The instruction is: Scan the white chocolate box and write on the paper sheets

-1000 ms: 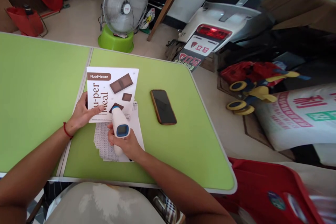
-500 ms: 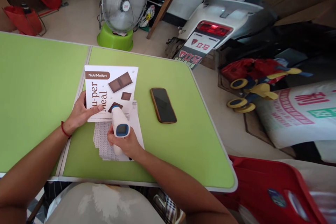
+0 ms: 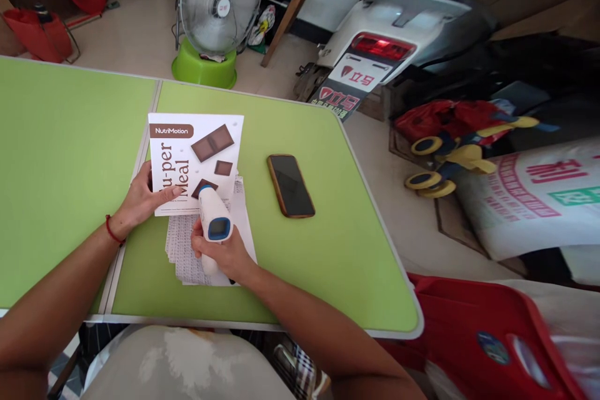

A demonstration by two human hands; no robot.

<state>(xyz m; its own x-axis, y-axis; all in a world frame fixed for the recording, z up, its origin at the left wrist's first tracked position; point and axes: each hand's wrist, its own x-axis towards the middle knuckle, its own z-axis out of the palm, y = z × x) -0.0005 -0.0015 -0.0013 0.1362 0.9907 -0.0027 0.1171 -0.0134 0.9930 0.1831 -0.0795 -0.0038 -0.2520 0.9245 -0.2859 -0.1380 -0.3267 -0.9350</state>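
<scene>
My left hand (image 3: 146, 195) grips the lower left edge of a white box or booklet (image 3: 210, 165) printed "NutriMotion" with brown chocolate pieces; whether it is a box or booklet I cannot tell. Its thumb lies across the front and the other fingers are behind. In my right hand (image 3: 227, 254) is a white and blue infrared thermometer (image 3: 213, 209), fingers wrapped round its handle. The thermometer's nose overlaps the lower part of the printed front; whether they touch I cannot tell. Its small grey screen faces me. Under both lie printed paper sheets (image 3: 185, 256), partly covered.
A phone (image 3: 291, 186) in a brown case lies on the green table (image 3: 319, 275), right of the papers. Beyond the table stand a fan (image 3: 221, 6) on a green stool (image 3: 204, 69) and a white scooter (image 3: 375, 31). A red chair (image 3: 469, 319) is at the right corner.
Both hands keep their grips on the printed item and the thermometer. The whole view has shifted slightly; little else differs.
</scene>
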